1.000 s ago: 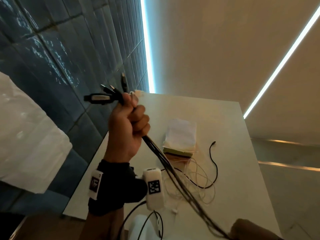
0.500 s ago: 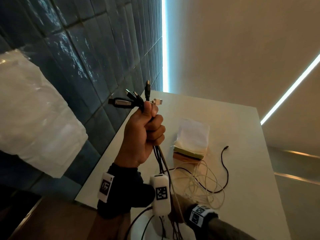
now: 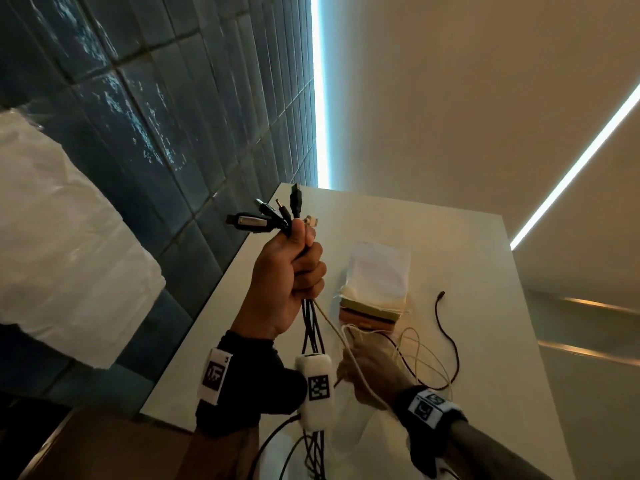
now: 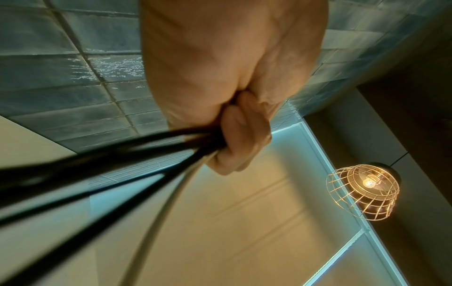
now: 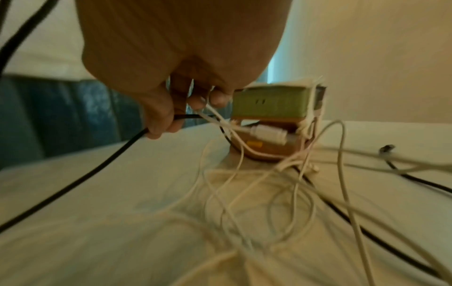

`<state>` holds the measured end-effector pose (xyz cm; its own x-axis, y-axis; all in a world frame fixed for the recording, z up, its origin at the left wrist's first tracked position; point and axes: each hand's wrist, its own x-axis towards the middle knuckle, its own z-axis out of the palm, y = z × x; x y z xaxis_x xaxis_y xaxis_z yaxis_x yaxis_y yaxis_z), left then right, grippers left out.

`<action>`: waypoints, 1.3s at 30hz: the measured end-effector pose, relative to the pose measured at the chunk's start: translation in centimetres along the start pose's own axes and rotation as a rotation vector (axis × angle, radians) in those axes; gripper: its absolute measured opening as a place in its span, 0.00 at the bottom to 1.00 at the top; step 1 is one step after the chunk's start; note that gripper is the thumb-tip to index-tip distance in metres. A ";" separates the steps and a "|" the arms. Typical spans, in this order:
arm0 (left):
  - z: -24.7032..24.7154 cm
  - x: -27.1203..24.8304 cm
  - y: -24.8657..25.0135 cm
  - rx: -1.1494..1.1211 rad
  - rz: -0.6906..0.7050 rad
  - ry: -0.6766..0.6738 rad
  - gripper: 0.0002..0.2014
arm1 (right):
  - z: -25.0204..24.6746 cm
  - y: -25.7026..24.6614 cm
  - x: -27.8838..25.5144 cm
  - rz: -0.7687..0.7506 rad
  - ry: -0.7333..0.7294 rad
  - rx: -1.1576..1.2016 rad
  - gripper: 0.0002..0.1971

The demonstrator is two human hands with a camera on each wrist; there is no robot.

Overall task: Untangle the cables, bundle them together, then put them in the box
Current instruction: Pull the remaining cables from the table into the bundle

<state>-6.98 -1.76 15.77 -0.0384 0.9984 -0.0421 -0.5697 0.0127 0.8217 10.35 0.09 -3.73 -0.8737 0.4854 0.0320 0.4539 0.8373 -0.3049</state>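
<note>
A white table [image 3: 433,237] stands by a wall of dark blue tiles [image 3: 156,116]. On the table sits a small box [image 3: 369,315], green on top and brown below, with a white cloth or paper [image 3: 379,271] on it. Thin white cables [image 3: 419,355] lie in loose loops just beside the box, and one black cable [image 3: 450,344] curls round them with its plug end [image 3: 441,294] resting apart on the table. A big white plastic bag [image 3: 62,254] fills the left side.

The left hand [image 3: 287,282] is clenched tight round a bundle of cables [image 3: 311,327], held up above the table. Their plugs [image 3: 273,216] fan out above the fist, and the cables hang down below it. This fist and wrist band stand in front of part of the table.

The right hand [image 3: 370,365] is down by the white loops. Half a second ago it was lower, near the bottom edge, and now it has come up to the loose cables. The left hand stays up with its bundle.

The right wrist view shows what the head view does not: the fingers [image 5: 217,98] pinch white cables while the thumb presses a black cable [image 5: 73,181], and a white plug [image 5: 266,133] lies at the box [image 5: 271,104]. The left wrist view shows a wire cage lamp [image 4: 362,191] glowing overhead.
</note>
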 end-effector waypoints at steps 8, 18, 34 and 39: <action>-1.3 0.5 -2.4 0.193 -0.162 0.154 0.17 | -4.5 2.5 -0.8 0.423 0.415 0.404 0.07; -0.4 0.8 -7.1 0.317 -0.376 0.209 0.23 | -9.8 -0.4 -1.6 0.349 0.653 1.208 0.02; -0.3 1.3 -5.0 0.233 0.019 0.285 0.17 | -7.1 -0.7 -6.2 0.388 0.264 1.407 0.09; 1.1 1.5 -5.5 0.399 -0.020 0.225 0.20 | -10.3 -1.9 -3.3 0.304 0.431 1.266 0.12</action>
<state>-3.02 -0.30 11.79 -0.2334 0.9613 -0.1466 -0.2129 0.0966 0.9723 14.18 -0.47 6.49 -0.5407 0.8408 0.0286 -0.0561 -0.0021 -0.9984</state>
